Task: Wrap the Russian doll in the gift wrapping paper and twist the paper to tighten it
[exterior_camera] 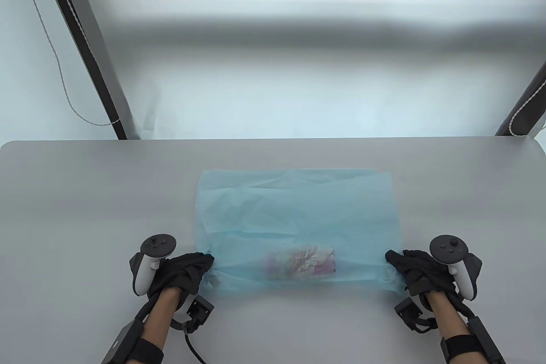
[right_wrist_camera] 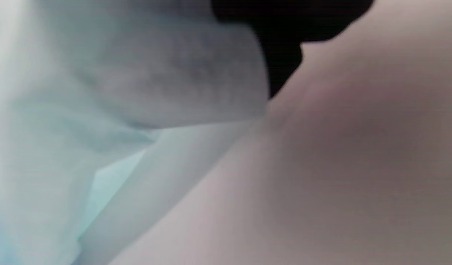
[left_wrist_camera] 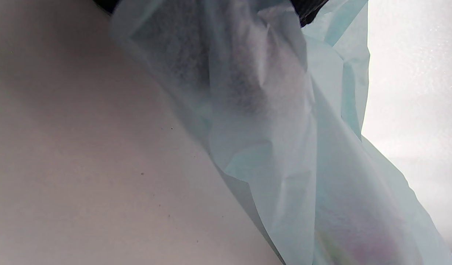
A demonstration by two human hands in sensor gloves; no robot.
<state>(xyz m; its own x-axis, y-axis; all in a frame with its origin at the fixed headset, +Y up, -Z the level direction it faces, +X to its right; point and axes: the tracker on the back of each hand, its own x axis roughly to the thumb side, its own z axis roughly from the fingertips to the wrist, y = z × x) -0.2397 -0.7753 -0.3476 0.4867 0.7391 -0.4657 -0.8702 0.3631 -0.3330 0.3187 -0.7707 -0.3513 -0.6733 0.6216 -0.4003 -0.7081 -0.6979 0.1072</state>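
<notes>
Left hand (exterior_camera: pixel 183 272) and right hand (exterior_camera: pixel 416 272) are each gripping a gathered end of the paper (exterior_camera: pixel 298 210) covering the doll (exterior_camera: pixel 300 263); rolling appears underway, twisting the ends likely follows.

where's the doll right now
In the table view the doll lies on its side under the blue paper, near the table's front edge, between the left hand and right hand.

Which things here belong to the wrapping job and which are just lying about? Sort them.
Belong to the job:
- blue wrapping paper
- Russian doll, lying under the paper
- left hand and right hand, each gripping a paper end

Just there:
- grey table
- white cord behind the table
</notes>
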